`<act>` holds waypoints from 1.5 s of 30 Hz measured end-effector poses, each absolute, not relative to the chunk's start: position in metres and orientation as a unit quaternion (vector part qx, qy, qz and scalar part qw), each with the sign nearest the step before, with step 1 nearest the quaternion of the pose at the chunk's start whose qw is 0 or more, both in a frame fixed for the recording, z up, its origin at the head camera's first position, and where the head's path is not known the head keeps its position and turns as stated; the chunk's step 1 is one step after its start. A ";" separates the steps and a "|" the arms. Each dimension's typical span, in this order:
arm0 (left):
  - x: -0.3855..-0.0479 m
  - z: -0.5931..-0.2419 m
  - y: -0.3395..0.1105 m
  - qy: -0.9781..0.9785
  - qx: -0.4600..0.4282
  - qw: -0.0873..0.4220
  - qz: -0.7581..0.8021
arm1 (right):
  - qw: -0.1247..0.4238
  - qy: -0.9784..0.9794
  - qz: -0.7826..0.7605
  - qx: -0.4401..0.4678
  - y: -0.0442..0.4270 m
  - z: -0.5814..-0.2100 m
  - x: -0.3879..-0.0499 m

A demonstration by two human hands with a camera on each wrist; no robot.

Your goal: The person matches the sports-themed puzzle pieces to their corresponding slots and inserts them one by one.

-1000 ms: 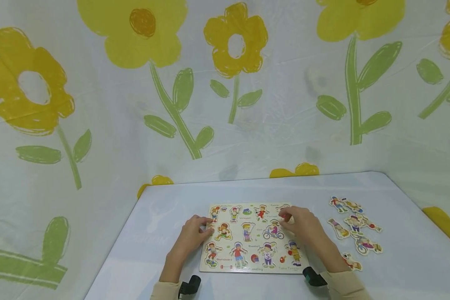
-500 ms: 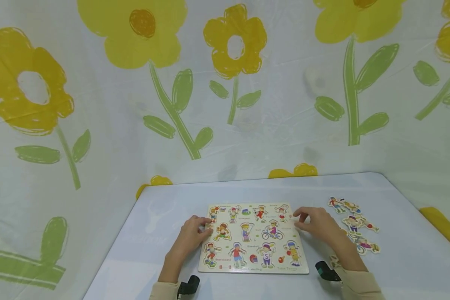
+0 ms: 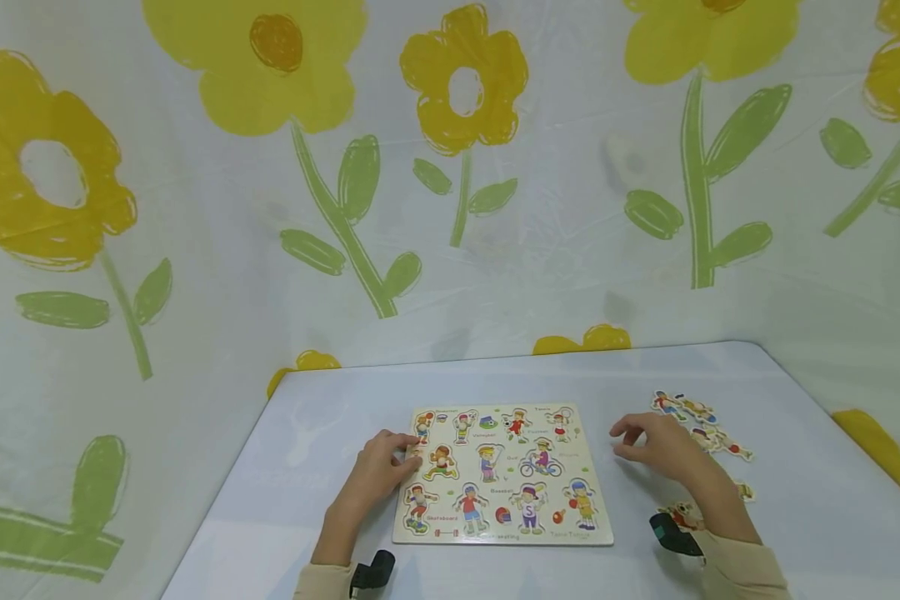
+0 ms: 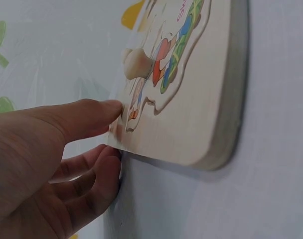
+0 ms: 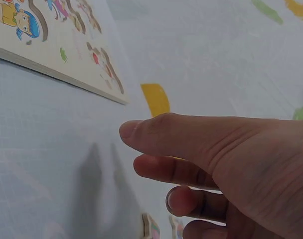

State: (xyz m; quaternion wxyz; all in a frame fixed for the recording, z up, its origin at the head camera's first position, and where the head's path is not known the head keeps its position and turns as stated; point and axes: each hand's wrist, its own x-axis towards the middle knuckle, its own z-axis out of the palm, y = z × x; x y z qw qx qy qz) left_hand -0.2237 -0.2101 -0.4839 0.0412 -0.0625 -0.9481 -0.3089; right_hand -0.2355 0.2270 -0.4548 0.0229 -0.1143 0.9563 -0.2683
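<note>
A flat wooden puzzle board (image 3: 465, 475) printed with children playing sports lies on the table. My left hand (image 3: 378, 471) grips its left edge. In the left wrist view the thumb (image 4: 94, 117) is on the board's (image 4: 196, 114) face, and the curled fingers (image 4: 99, 189) are at its edge. A rounded wooden knob (image 4: 136, 63) shows on the skateboard figure. My right hand (image 3: 663, 446) hovers to the right of the board, holding nothing, with thumb and fingers apart and loosely bent. The right forearm partly hides loose cut-out figure pieces (image 3: 712, 437).
More loose figure pieces (image 3: 667, 405) lie at the far right of the table (image 3: 360, 392). One piece (image 3: 681, 514) sits by the right wrist, partly covered. Behind the table hangs a white cloth (image 3: 555, 267) with yellow flowers.
My right hand has moved right, away from the board's upper right corner, uncovering the tennis figure there and covering some loose pieces. The left hand stays at the left edge.
</note>
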 end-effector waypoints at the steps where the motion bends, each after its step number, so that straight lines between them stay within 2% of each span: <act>1: -0.224 -0.485 -0.210 -0.948 -0.063 0.042 -0.310 | 0.026 0.956 -0.269 -0.113 0.229 -0.454 -0.235; 8: -0.225 -0.486 -0.213 -0.948 -0.060 0.040 -0.309 | 0.049 0.955 -0.284 -0.071 0.241 -0.451 -0.231; 16: -0.225 -0.485 -0.213 -0.948 -0.062 0.045 -0.310 | 0.022 0.960 -0.271 -0.074 0.259 -0.455 -0.231; 45: -0.228 -0.488 -0.213 -0.948 -0.066 0.044 -0.308 | 0.062 0.962 -0.262 -0.051 0.284 -0.460 -0.229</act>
